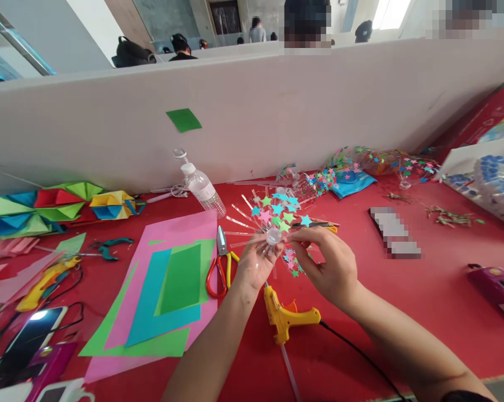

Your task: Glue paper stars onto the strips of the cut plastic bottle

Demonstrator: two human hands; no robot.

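Note:
My left hand (pixel 255 261) grips a clear plastic bottle top (pixel 274 235) by its neck. The bottle is cut into thin strips that fan out all round, and green, blue and pink paper stars (pixel 283 211) sit on the strip ends. Just right of the neck, the thumb and fingers of my right hand (pixel 325 262) are pinched together by the strips; what lies between them is too small to tell. Below both hands a yellow glue gun (pixel 289 315) rests on the red table with a clear glue stick in its back.
Red-and-yellow-handled pliers (pixel 222 262) lie beside stacked coloured paper (pixel 168 296) at left. A clear bottle (pixel 202 190) leans near the white partition (pixel 252 111). More star-covered bottle pieces (pixel 352 162) are at the back right. A magenta case (pixel 495 290) sits far right; people are beyond the partition.

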